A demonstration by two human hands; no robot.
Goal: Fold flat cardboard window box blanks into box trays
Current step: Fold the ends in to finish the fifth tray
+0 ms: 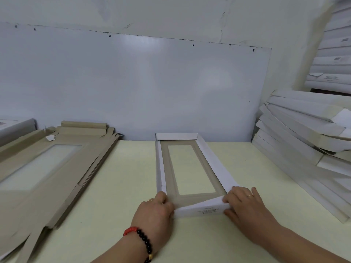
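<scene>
mid-table, the window box blank (pixel 190 168) is standing with three walls raised while the left hand (pixel 157 209) and right hand (pixel 245 205) are pinching its near end flap (pixel 202 208) upward, flat blanks (pixel 47 168) waiting at left.

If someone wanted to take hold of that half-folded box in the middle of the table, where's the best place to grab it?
Probably the near end flap, from the near side, one hand at each corner, as the left hand and right hand hold it now. That flap of the window box is raised and not yet tucked in, so fingers can curl over its edge. The long side walls look thin and floppy.
</scene>
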